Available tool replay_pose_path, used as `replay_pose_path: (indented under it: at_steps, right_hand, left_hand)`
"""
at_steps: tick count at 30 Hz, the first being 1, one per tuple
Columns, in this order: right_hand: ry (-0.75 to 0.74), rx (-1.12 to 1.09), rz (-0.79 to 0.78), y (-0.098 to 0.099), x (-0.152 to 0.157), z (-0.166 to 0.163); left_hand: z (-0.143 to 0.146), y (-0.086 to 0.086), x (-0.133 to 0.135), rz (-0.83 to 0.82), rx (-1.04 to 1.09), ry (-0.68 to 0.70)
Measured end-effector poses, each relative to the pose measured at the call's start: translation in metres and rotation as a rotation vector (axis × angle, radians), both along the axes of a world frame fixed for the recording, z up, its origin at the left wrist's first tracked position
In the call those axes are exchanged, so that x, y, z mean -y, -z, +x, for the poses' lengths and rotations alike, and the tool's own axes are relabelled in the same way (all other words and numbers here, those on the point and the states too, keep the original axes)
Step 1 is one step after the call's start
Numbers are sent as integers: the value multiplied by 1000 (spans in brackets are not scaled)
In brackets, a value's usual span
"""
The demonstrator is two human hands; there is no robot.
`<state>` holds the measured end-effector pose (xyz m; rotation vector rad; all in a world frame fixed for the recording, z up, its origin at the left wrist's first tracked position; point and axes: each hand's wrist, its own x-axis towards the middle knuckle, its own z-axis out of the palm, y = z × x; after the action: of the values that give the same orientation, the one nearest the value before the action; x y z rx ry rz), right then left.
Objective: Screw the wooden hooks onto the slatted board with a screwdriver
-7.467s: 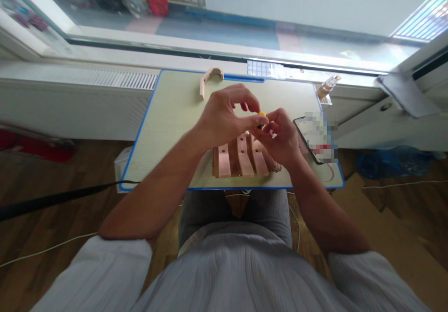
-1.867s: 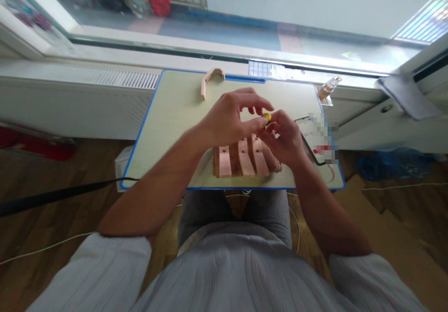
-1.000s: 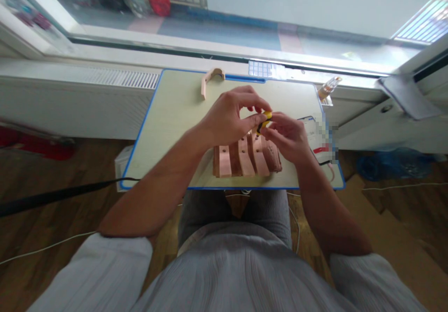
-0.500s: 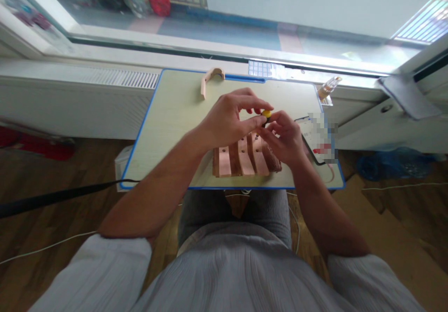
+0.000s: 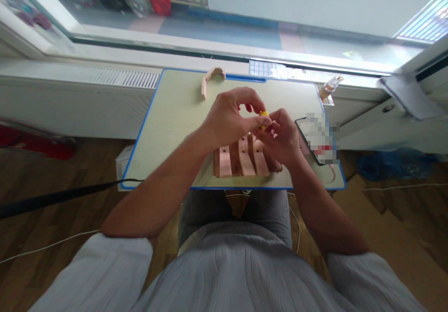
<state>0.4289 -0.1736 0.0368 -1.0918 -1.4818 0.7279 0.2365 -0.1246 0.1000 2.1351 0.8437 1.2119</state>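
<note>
My left hand [image 5: 229, 118] and my right hand [image 5: 282, 135] meet above a slatted wooden piece [image 5: 240, 160] with small holes, which lies near the front edge of a small blue-rimmed table [image 5: 168, 116]. Between the fingertips of both hands sits a small yellow-topped tool [image 5: 263, 114], probably a stubby screwdriver; its lower part is hidden. Thumb and forefinger of my left hand pinch it, while my right hand's fingers curl round it from the right, just over the wooden slats.
A curved wooden part [image 5: 210, 79] lies at the table's far edge. A phone [image 5: 317, 139] rests at the right side of the table, with a small bottle [image 5: 329, 87] behind it on the sill. Cables run across the wooden floor.
Both hands have stayed together over the wooden piece. The yellow top shifted slightly between the fingertips, and my right hand's fingers regripped around it.
</note>
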Motion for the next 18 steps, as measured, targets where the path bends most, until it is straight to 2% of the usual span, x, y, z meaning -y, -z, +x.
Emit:
replay_pose_path:
  at_steps: [9, 18]
  right_hand:
    - [-110, -42, -15, -14, 6, 9]
    - [-74, 17, 2, -11, 9, 6]
  left_hand:
    - [-4, -7, 3, -10, -5, 97]
    - [-6, -11, 5, -34, -28, 129]
